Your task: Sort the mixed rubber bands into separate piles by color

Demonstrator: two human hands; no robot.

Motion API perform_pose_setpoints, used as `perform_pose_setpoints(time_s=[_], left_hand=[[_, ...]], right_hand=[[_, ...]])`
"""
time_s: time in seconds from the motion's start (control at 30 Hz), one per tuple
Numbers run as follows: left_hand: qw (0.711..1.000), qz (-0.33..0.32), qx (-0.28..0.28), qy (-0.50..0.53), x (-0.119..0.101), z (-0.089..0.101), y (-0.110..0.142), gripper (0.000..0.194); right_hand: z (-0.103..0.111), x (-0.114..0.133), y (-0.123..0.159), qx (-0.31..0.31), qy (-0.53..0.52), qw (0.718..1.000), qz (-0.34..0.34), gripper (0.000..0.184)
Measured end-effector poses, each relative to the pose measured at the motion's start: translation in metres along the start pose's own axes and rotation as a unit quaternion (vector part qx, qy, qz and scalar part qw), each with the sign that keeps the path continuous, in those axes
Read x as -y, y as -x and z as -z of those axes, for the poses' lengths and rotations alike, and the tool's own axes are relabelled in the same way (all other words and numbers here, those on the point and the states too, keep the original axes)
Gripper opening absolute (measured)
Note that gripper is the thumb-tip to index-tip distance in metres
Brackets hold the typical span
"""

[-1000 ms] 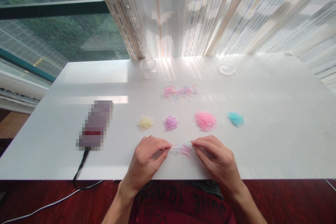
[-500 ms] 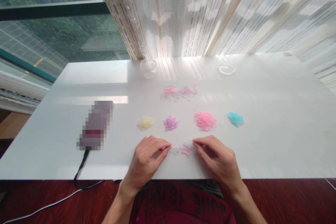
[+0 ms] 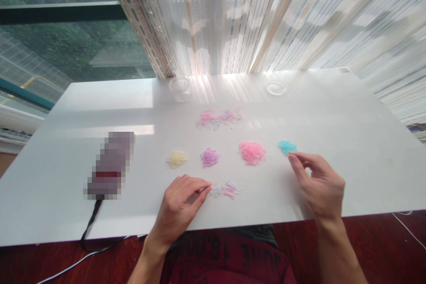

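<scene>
My R hand [image 3: 321, 184] leaves mixed strands [image 3: 229, 190] for teal pile [image 3: 286, 145] — only L hand [image 3: 179, 199] stays; both tips-together, can't tell if w/ strands.

Phone-like object [image 3: 111, 166] blurred by pixelation; both forearms cut off below.

Dark lettering [image 3: 244, 253] stands upside down in the view on the dark red shirt [image 3: 233, 273], at the near side of the scene, just beyond the near edge of the white table [image 3: 333, 111]. "JUNE" can be made out toward the right and what looks like "18.00" toward the left, where folds and shadow blur any further characters. Nothing is legible on the pixelated object [image 3: 111, 162] at left.
</scene>
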State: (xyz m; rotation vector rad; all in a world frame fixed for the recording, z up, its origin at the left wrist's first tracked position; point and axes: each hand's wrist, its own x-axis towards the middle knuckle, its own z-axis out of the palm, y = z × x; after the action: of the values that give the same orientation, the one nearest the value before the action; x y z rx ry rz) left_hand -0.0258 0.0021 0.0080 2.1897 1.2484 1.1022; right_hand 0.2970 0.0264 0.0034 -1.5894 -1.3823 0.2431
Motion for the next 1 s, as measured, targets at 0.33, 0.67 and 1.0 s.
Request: perform_pose_setpoints(time_s=[0.33,0.67,1.0], left_hand=[[1.0,0.002,-0.004,-0.002,0.0,0.0,-0.001,0.008],[1.0,0.004,-0.003,0.003,0.0,0.0,-0.001,0.009],[1.0,0.0,-0.008,0.005,0.0,0.0,0.0,0.009]], right_hand=[[0.003,-0.019,-0.02,-0.045,0.066,0.994,-0.078,0.032],[0.003,-0.013,-0.021,-0.04,0.07,0.992,-0.093,0.032],[0.003,-0.014,-0.02,-0.057,0.067,0.994,-0.071,0.028]])
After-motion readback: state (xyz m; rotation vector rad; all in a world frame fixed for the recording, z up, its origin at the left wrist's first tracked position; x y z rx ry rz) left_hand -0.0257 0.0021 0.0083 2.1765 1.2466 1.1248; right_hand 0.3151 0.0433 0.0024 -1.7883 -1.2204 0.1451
